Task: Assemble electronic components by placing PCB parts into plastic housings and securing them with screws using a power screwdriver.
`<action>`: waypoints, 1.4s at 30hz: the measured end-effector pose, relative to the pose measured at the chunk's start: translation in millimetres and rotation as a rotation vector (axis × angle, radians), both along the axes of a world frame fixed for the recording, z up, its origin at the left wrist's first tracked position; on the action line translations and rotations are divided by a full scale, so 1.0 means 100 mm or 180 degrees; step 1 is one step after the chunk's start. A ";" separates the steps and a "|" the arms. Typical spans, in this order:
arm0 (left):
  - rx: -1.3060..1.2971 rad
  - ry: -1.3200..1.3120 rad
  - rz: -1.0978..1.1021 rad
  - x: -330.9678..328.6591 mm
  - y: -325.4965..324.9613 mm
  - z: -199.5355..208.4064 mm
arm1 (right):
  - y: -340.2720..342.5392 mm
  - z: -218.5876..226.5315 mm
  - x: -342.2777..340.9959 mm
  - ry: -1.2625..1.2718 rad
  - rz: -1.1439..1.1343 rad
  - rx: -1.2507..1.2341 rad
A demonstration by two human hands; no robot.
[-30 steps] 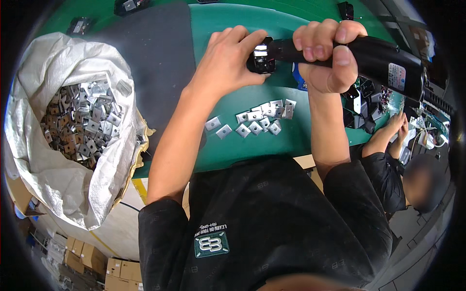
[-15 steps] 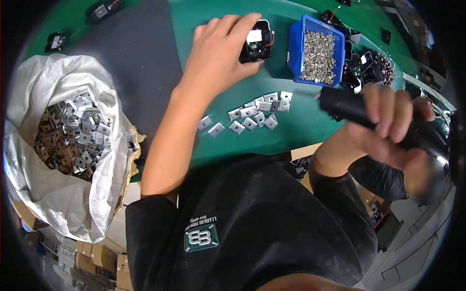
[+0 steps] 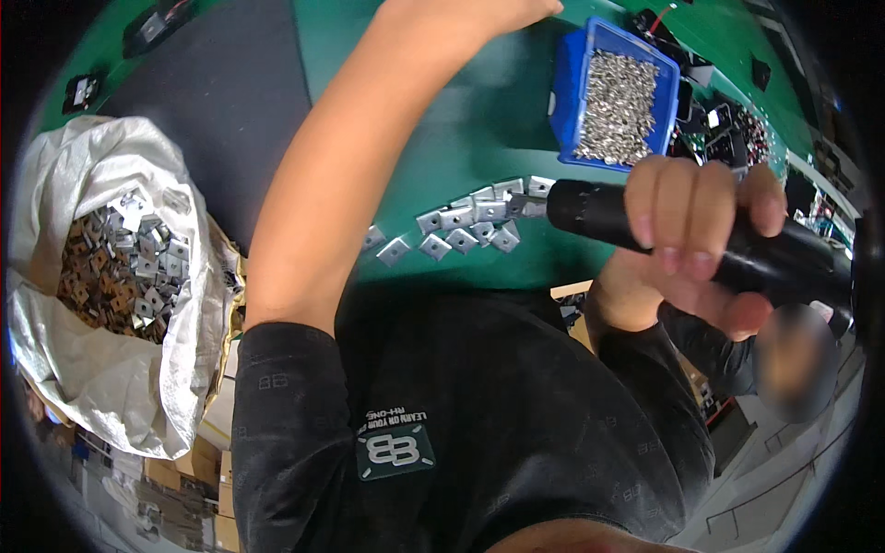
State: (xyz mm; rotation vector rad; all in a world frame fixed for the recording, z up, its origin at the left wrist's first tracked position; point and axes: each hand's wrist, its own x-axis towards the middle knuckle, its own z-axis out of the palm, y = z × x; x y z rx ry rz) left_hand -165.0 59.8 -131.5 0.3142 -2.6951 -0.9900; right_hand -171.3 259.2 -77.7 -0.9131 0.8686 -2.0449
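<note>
My right hand (image 3: 696, 217) is wrapped round a black power screwdriver (image 3: 595, 210) held level above the bench, its front end pointing left. Beneath and just left of that end lie several square metal plates with centre holes (image 3: 456, 217), loosely grouped in rows. The left arm stretches across to the far edge of the view, where my left hand (image 3: 498, 13) is mostly cut off. Only part of a digit shows there, so its grip and anything in it are hidden. A blue bin of small silvery screws (image 3: 573, 88) stands to the right of that hand.
A white woven sack (image 3: 55, 369) at the left holds many similar plates. A dark mat (image 3: 230, 120) covers part of the green bench (image 3: 415, 166). Black housings with parts (image 3: 724, 138) crowd beyond the bin. Another black unit (image 3: 83, 92) sits far left.
My left hand has moved away to the far edge, and the black housing with a red wire it held is out of view. My right hand has brought the screwdriver left, over the plates.
</note>
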 end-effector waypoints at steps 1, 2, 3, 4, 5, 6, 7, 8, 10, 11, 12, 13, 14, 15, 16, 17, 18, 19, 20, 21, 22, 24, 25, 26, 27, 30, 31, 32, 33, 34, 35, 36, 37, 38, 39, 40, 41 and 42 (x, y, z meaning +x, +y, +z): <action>0.0171 -0.0074 0.0020 0.16 0.00 0.14 | 0.03 0.03 -0.06 -0.0068 0.0078 -0.0059; 0.0051 0.0385 0.0122 0.21 0.01 0.08 | 0.06 0.03 -0.12 -0.0032 -0.0015 -0.0172; -0.0077 0.0844 0.0227 0.30 0.06 -0.03 | 0.09 0.03 -0.17 0.0001 -0.0101 -0.0293; -0.0260 0.0943 0.0164 0.46 0.12 -0.10 | 0.16 0.00 -0.31 0.0394 -0.0018 -0.0479; -0.0397 0.1070 0.0064 0.64 0.23 -0.12 | 0.25 0.02 -0.41 0.0531 -0.0181 -0.0468; -0.0158 0.0640 -0.0090 0.81 0.35 -0.01 | 0.34 0.04 -0.48 0.0708 -0.0491 -0.0407; 0.0052 0.0189 -0.0238 0.99 0.47 0.12 | 0.40 0.06 -0.54 0.0869 -0.0791 -0.0359; 0.0139 0.0002 -0.0314 1.12 0.56 0.15 | 0.42 0.05 -0.61 0.0890 -0.0883 -0.0345; 0.0377 -0.0328 -0.0494 1.31 0.70 0.15 | 0.42 -0.01 -0.69 0.1024 -0.1245 -0.0267; 0.0508 -0.0473 -0.0576 1.36 0.74 0.12 | 0.35 -0.07 -0.72 0.1062 -0.1339 -0.0291; 0.0614 -0.0464 -0.0630 1.40 0.77 0.05 | 0.30 -0.10 -0.76 0.1122 -0.1352 -0.0335; 0.0709 -0.0479 -0.0661 1.42 0.77 0.01 | 0.24 -0.15 -0.78 0.1156 -0.1347 -0.0391; 0.0691 -0.0547 -0.0651 1.42 0.76 0.02 | 0.18 -0.17 -0.80 0.1022 -0.1300 -0.0524; 0.0713 -0.0576 -0.0703 1.41 0.75 0.03 | 0.16 -0.19 -0.80 0.1026 -0.1348 -0.0597; 0.0656 -0.0588 -0.0778 1.40 0.75 0.02 | 0.14 -0.20 -0.80 0.1002 -0.1336 -0.0514; 0.0573 -0.0616 -0.0832 1.39 0.75 0.03 | 0.10 -0.21 -0.80 0.0958 -0.1313 -0.0459; 0.0531 -0.0645 -0.0903 1.37 0.75 0.06 | 0.07 -0.20 -0.79 0.1039 -0.1393 -0.0324; 0.0389 -0.0743 -0.0981 1.38 0.77 0.05 | 0.07 -0.20 -0.76 0.0932 -0.1453 -0.0162; 0.0212 -0.0801 -0.1045 1.38 0.78 0.07 | 0.06 -0.20 -0.76 0.0907 -0.1402 -0.0093; 0.0039 -0.0865 -0.1102 1.39 0.76 0.08 | 0.06 -0.20 -0.78 0.0879 -0.1344 -0.0023; 0.0097 -0.0880 -0.1173 1.40 0.76 0.09 | 0.07 -0.17 -0.79 0.0862 -0.1343 -0.0117; 0.0109 -0.0844 -0.1276 1.40 0.69 0.09 | 0.09 -0.11 -0.89 0.0788 -0.1110 -0.0484; 0.0187 -0.0796 -0.1385 1.41 0.66 0.10 | 0.14 -0.07 -0.93 0.0660 -0.0966 -0.0630; 0.0143 -0.0864 -0.1429 1.40 0.63 0.08 | 0.15 -0.04 -0.97 0.0783 -0.0934 -0.0615; 0.0131 -0.0875 -0.1442 1.37 0.62 0.10 | 0.14 -0.02 -1.02 0.0908 -0.0900 -0.0597; 0.0174 -0.0892 -0.1490 1.33 0.65 0.12 | 0.16 -0.01 -1.16 0.0568 -0.0420 -0.0740; 0.0192 -0.1014 -0.1351 1.33 0.66 0.10 | 0.16 -0.01 -1.19 0.0579 -0.0413 -0.0776; 0.0209 -0.1130 -0.1211 1.30 0.68 0.10 | 0.18 0.00 -1.19 0.0606 -0.0499 -0.0596; 0.0171 -0.1118 -0.1198 1.25 0.68 0.10 | 0.20 0.01 -1.19 0.0632 -0.0586 -0.0416; 0.0241 -0.1107 -0.1079 1.21 0.68 0.12 | 0.19 0.00 -1.15 0.0608 -0.0805 -0.0298; 0.0311 -0.1095 -0.0958 1.18 0.66 0.13 | 0.20 0.00 -1.13 0.0611 -0.0803 -0.0340; 0.0272 -0.1094 -0.0942 1.15 0.63 0.13 | 0.22 -0.01 -1.13 0.0603 -0.0822 -0.0275; 0.0263 -0.1023 -0.0945 1.11 0.59 0.10 | 0.25 -0.03 -1.12 0.0587 -0.0836 -0.0198; 0.0258 -0.0955 -0.0945 1.06 0.55 0.09 | 0.26 -0.02 -1.11 0.0495 -0.0886 -0.0114; 0.0202 -0.0701 -0.0849 0.99 0.43 0.09 | 0.25 -0.02 -1.13 0.0482 -0.0869 -0.0136; 0.0181 -0.0451 -0.0780 0.89 0.28 0.15 | 0.28 0.00 -1.13 0.0422 -0.0928 -0.0016; 0.0022 -0.0214 -0.0379 0.78 0.12 0.25 | 0.33 0.05 -1.13 0.0360 -0.0994 0.0104; -0.0396 0.0017 -0.0114 0.65 -0.08 0.38 | 0.36 0.05 -1.14 0.0400 -0.1071 0.0139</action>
